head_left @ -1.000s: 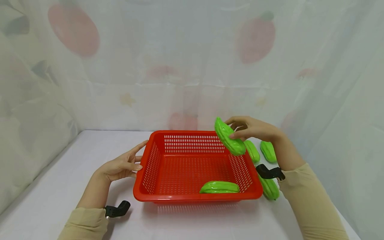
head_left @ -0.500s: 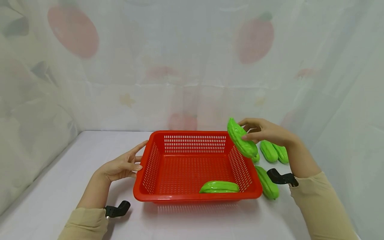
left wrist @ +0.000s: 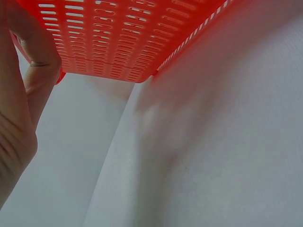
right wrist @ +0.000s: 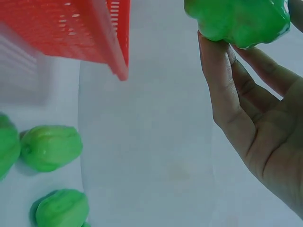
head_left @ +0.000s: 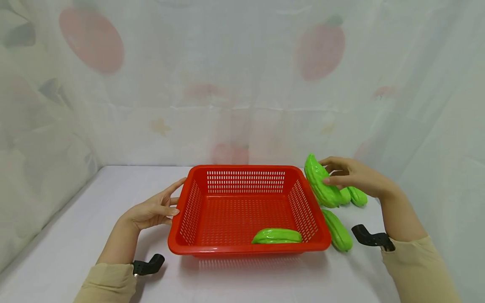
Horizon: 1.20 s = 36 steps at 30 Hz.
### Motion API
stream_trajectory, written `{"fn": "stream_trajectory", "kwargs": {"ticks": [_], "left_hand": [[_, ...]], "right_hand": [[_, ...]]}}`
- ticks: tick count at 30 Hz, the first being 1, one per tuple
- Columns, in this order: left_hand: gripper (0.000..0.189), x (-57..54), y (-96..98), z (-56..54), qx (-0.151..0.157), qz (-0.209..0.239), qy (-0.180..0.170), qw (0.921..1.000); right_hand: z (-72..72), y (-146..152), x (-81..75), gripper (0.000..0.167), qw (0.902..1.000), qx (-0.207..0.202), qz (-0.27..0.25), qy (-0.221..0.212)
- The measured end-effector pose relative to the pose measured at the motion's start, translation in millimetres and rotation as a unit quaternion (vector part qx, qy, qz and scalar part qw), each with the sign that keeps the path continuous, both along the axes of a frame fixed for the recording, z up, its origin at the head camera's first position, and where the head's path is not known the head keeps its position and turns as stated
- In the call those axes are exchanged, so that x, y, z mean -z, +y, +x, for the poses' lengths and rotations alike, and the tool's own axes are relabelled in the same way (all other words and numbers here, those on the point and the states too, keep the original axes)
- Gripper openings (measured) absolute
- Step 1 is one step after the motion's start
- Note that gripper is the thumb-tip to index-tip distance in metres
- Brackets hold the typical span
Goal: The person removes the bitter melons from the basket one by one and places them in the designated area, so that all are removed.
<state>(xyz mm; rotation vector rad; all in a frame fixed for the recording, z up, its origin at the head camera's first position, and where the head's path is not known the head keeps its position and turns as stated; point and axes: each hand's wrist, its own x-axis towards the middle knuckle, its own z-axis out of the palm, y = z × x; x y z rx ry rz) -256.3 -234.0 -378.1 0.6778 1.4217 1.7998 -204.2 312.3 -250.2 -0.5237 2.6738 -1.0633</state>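
Observation:
A ridged green bitter melon (head_left: 320, 181) is pinched between the thumb and fingers of my right hand (head_left: 354, 174). It tilts just off the right rim of the red plastic basket (head_left: 246, 249), above the table. Only its lower part shows in the right wrist view, where my right hand (right wrist: 270, 118) is below it. My left hand (head_left: 151, 210) grips the basket's left side, with the thumb at the rim. In the left wrist view, part of the left hand (left wrist: 23, 90) lies against the basket wall. Inside the basket, one bitter melon (head_left: 276, 236) lies near the front right corner.
On the table right of the basket lies a bitter melon (head_left: 338, 230). Farther back are another bitter melon (head_left: 357, 196) and one partly hidden behind the held one. A pale printed curtain (head_left: 235, 84) hangs behind the white table (head_left: 227, 282).
My right hand has carried its bitter melon rightward and slightly down, from over the basket to just past its right rim. The left hand and basket stay in place.

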Motion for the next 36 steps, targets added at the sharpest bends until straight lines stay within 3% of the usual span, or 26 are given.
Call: {"fn": "stream_trajectory", "kwargs": {"ticks": [10,20,36], "left_hand": [[0.098,-0.2,1.3,-0.6,-0.001,0.002,-0.004,1.0000],[0.097,-0.3,0.1,0.1,-0.003,0.003,-0.005,1.0000],[0.096,-0.5,0.1,0.1,-0.002,0.004,-0.004,1.0000]], "right_hand": [[22.2,28,23.5,0.047,0.9993,0.034,-0.015,0.005],[39.7,47,33.9,0.052,0.9969,0.065,-0.042,-0.007],[48.0,65,48.1,0.062,0.9934,0.110,-0.027,-0.013]]}}
